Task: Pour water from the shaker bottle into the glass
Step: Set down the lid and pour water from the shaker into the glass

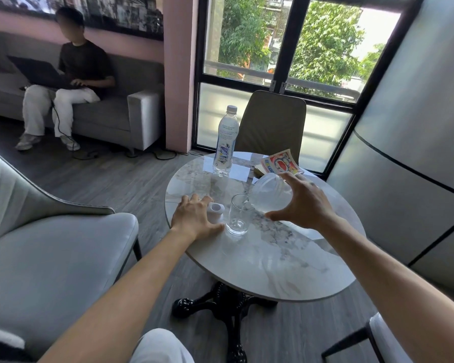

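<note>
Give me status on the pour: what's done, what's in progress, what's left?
Done: the shaker lid is off, lying on the table under the left hand. In hand: the right hand tilts the shaker bottle over the glass, water running in. Left: the glass holds only a little; finish the pour and right the shaker.

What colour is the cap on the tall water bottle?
White, seen in the head view: the cap on the water bottle.

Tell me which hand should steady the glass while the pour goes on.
Left. The left hand rests flat on the table right beside the glass, while the right hand is holding the tilted shaker bottle over it.
</note>
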